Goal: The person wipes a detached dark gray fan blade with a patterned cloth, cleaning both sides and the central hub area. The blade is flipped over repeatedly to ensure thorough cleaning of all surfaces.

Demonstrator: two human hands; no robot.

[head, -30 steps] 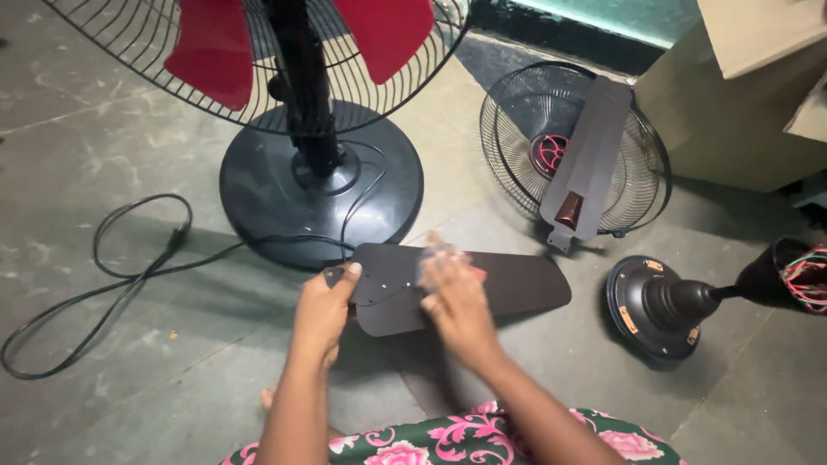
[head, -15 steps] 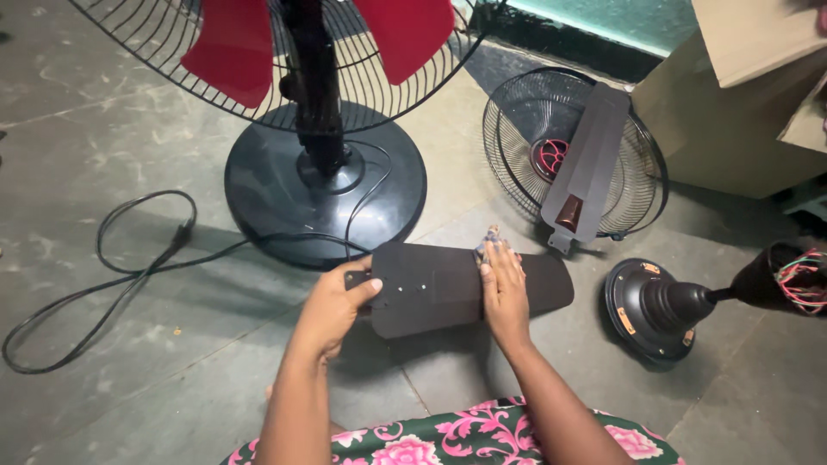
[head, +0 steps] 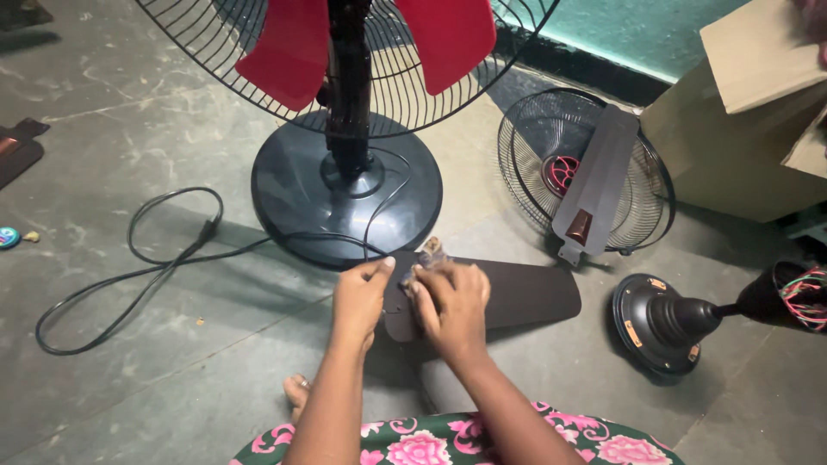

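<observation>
Grey concrete floor (head: 155, 112) carries everything. Near its front edge, by the person's lap, lies a dark fan blade (head: 517, 297), flat, just in front of the pedestal fan's round base (head: 345, 194). The left hand (head: 360, 293) pinches the blade's near end, fingers curled on its edge. The right hand (head: 452, 301) presses down on the blade over what looks like a small cloth; how far it is closed I cannot tell. Judging by this, wiping sits at the blade's left end, with the long right part yet to do. A grey blade (head: 599, 185) rests on a grille (head: 586, 168) towards the right edge, untouched, beside a motor (head: 663, 323).
</observation>
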